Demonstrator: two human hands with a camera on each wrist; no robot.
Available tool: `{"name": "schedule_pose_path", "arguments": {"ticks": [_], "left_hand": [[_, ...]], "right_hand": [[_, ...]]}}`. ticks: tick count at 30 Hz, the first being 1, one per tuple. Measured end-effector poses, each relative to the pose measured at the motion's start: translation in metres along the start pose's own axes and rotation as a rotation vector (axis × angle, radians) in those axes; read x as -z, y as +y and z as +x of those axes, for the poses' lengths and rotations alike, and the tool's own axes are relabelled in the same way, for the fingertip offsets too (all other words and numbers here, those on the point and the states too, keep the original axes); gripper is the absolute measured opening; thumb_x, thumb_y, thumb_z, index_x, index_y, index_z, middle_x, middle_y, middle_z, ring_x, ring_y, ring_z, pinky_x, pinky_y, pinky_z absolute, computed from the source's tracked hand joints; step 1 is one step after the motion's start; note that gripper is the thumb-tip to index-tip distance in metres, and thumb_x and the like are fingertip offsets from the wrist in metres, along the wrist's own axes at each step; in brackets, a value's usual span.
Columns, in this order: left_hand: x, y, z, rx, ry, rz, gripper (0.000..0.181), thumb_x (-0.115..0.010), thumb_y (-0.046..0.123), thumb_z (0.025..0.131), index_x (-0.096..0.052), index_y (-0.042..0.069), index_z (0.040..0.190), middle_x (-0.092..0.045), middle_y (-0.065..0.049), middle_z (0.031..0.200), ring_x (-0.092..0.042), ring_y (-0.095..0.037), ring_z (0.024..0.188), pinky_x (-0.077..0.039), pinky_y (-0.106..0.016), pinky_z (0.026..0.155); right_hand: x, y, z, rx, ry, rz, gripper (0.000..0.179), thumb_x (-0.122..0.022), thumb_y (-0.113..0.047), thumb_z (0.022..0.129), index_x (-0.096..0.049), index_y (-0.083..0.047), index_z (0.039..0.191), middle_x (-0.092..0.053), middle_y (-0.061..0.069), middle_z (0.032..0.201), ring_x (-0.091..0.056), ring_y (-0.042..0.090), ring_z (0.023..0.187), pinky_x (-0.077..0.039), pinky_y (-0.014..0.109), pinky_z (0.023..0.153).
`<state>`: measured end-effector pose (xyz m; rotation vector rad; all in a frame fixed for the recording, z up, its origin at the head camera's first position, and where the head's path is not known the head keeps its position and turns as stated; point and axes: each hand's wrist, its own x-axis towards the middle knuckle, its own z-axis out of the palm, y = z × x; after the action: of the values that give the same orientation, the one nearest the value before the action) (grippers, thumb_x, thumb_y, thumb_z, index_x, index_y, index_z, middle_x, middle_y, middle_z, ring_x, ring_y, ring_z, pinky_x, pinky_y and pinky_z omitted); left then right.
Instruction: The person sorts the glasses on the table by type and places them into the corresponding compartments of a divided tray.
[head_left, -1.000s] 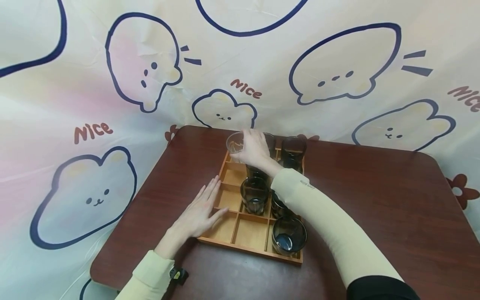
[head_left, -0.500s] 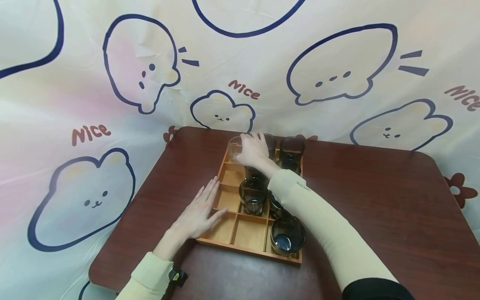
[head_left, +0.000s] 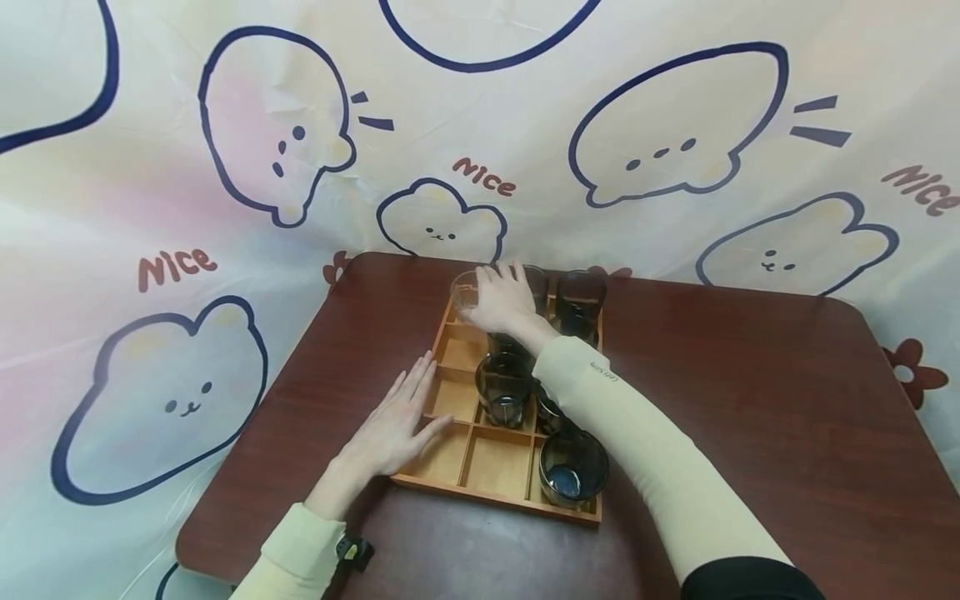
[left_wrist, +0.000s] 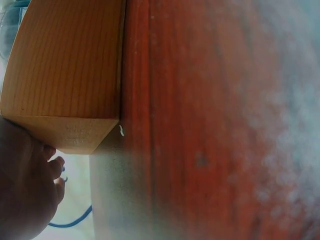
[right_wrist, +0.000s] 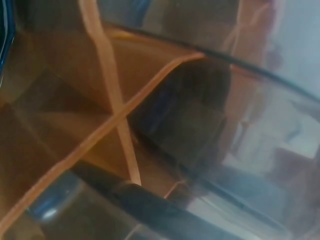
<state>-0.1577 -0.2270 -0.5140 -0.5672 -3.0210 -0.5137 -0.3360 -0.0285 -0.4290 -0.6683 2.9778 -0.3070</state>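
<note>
In the head view, a clear drinking glass [head_left: 463, 292] is at the back left compartment of a wooden divided tray [head_left: 495, 502]. My right hand [head_left: 504, 302] grips the glass from its right side, covering part of it. My left hand [head_left: 392, 427] lies with straight fingers along the tray's left edge, thumb over the front left compartment. Dark tinted glasses stand in the middle and right columns, among them one in the middle [head_left: 504, 390] and one at the front right [head_left: 573, 469]. In the left wrist view, the hand [left_wrist: 25, 185] is against the tray's wooden side [left_wrist: 70, 60].
The tray sits on a dark red-brown table [head_left: 735, 400]. Behind it hangs a patterned cloth [head_left: 547, 108], close to the table's back edge. Another dark glass [head_left: 581, 293] is at the back right. Wooden dividers [right_wrist: 117, 117] cross in the right wrist view.
The right hand and the clear glass have come down very slightly at the back left compartment. The left hand stays in place; the head view has shifted a little.
</note>
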Motion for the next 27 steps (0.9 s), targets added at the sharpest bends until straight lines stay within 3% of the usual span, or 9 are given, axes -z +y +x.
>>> {"name": "schedule_pose_path", "arguments": {"ticks": [8, 13, 17, 23, 27], "left_hand": [[0.002, -0.003, -0.001, 0.005, -0.014, -0.005, 0.095, -0.061, 0.052, 0.109, -0.017, -0.003, 0.174, -0.011, -0.017, 0.186, -0.018, -0.035, 0.173, -0.022, -0.058, 0.141], [0.001, -0.004, 0.002, -0.002, -0.018, -0.007, 0.095, -0.06, 0.051, 0.109, -0.016, -0.003, 0.174, -0.011, -0.017, 0.186, -0.018, -0.036, 0.173, -0.022, -0.06, 0.14], [0.004, -0.003, 0.01, -0.012, -0.026, -0.012, 0.092, -0.057, 0.052, 0.111, -0.017, -0.001, 0.175, -0.012, -0.017, 0.186, -0.018, -0.038, 0.173, -0.021, -0.063, 0.14], [0.029, -0.005, 0.021, 0.016, -0.01, -0.001, 0.073, -0.045, 0.049, 0.116, -0.033, 0.005, 0.172, -0.011, -0.013, 0.187, -0.012, -0.041, 0.173, -0.007, -0.07, 0.139], [0.055, -0.012, 0.04, 0.053, 0.029, 0.045, 0.074, -0.042, 0.058, 0.115, -0.031, 0.015, 0.175, -0.001, -0.009, 0.188, -0.001, -0.037, 0.175, 0.003, -0.067, 0.14]], "right_hand": [[0.002, -0.003, -0.003, 0.02, -0.039, -0.007, 0.092, -0.055, -0.06, 0.109, -0.027, -0.001, 0.173, -0.031, 0.015, 0.182, -0.016, 0.036, 0.174, 0.003, 0.053, 0.144], [0.007, 0.006, 0.001, 0.051, -0.13, 0.109, 0.099, -0.052, -0.064, 0.109, -0.01, -0.005, 0.177, -0.009, 0.015, 0.186, 0.007, 0.037, 0.175, 0.014, 0.055, 0.141], [0.033, 0.021, -0.002, 0.064, -0.193, 0.226, 0.099, -0.049, -0.064, 0.11, 0.001, -0.013, 0.178, 0.006, 0.012, 0.187, 0.018, 0.039, 0.173, 0.018, 0.06, 0.138], [0.087, 0.042, -0.033, 0.101, -0.176, 0.262, 0.088, -0.044, -0.063, 0.112, -0.006, -0.021, 0.179, 0.008, 0.012, 0.187, 0.021, 0.04, 0.172, 0.015, 0.067, 0.137], [0.101, 0.066, -0.054, 0.095, -0.094, 0.245, 0.085, -0.045, -0.063, 0.112, -0.009, -0.024, 0.179, 0.01, 0.011, 0.187, 0.022, 0.04, 0.172, 0.015, 0.07, 0.136]]}}
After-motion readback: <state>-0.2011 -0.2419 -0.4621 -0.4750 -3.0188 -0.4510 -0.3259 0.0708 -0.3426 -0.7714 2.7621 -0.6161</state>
